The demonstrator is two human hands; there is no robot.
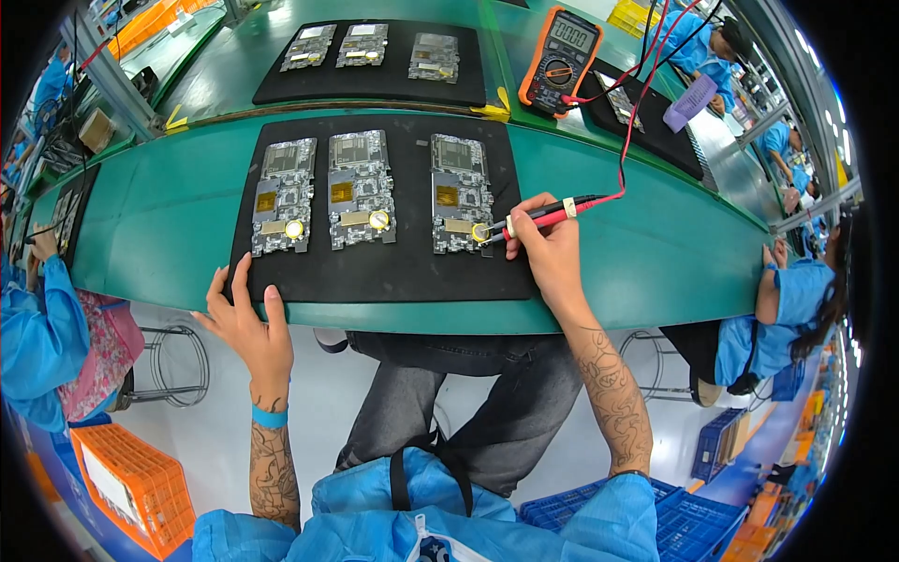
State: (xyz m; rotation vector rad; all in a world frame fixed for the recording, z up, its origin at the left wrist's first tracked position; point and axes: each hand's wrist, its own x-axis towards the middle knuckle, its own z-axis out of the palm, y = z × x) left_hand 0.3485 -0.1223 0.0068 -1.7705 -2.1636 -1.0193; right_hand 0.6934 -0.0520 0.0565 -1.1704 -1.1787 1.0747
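Observation:
My right hand (548,245) grips a pair of multimeter probes (552,215), one red and one black, held together. Their tips reach the round gold-rimmed part of the rightmost circuit board (460,183); whether they touch it I cannot tell. My left hand (251,323) rests with fingers spread at the lower left edge of the black foam mat (403,276). Two similar boards, a left circuit board (284,192) and a middle circuit board (360,187), lie on the same mat. Red and black leads run from the probes up to an orange multimeter (559,64).
Behind, a second black mat (375,86) bears several boards on the green bench (609,272). Another dark mat (670,136) lies right of the multimeter. Co-workers in blue sit at both sides. An orange crate (140,487) and blue crates (693,525) stand on the floor.

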